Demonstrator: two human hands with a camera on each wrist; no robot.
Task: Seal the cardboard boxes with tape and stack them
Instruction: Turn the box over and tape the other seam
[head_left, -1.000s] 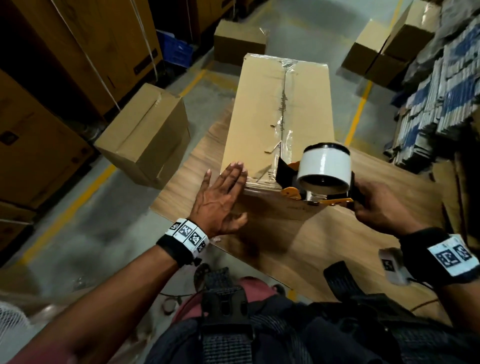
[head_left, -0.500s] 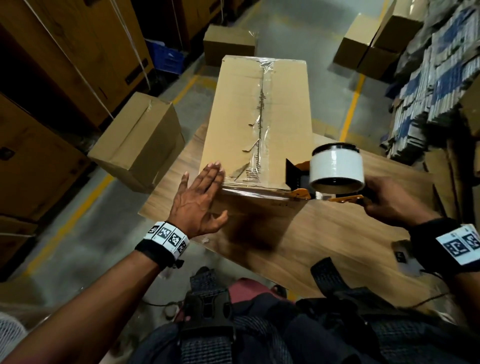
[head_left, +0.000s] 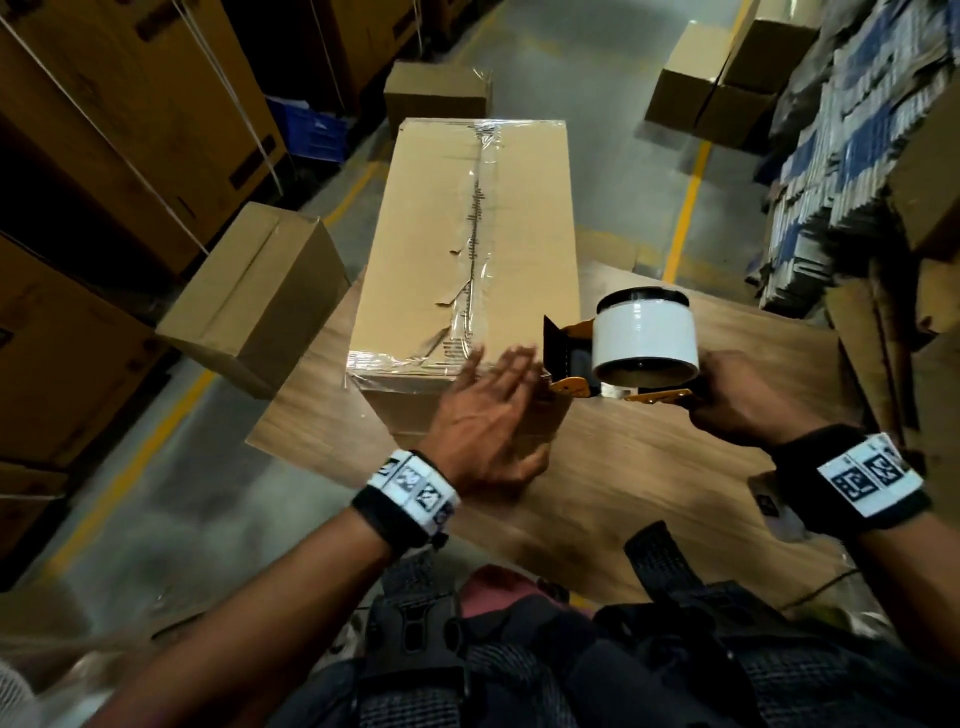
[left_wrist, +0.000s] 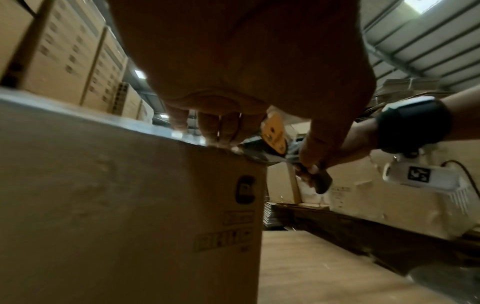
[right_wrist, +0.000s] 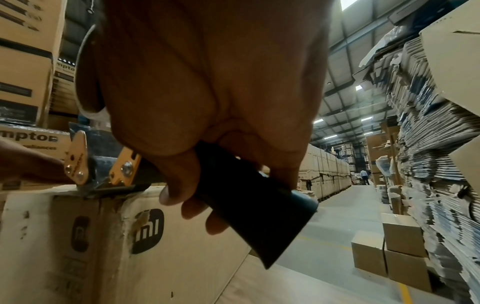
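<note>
floor box (head_left: 249, 296): we see a loose carton lying tilted on the floor left of the surface (head_left: 675, 467); it waits its turn
box (head_left: 478, 234): long brown carton, lying on the surface with its far end past the surface's edge; clear tape runs down the top seam, crinkled and torn in spots, and a strip crosses the near edge
box, handling: we judge it stiff at the corners and softer mid-panel; weight cannot be told, so we would lift with flat palms under both long sides, not by the taped seam
left hand (head_left: 485, 421): fingers straight and spread, pressed flat on the box's near right corner, touching the tape there
tape gun (head_left: 618, 364): orange and black frame with a white roll; its blade end sits at the box's near right corner, just beside the left fingers
tape, handling: thin, sticky, tears easily; we would pull it taut
right hand (head_left: 737, 395): fingers curled round the tape gun's black handle
</note>
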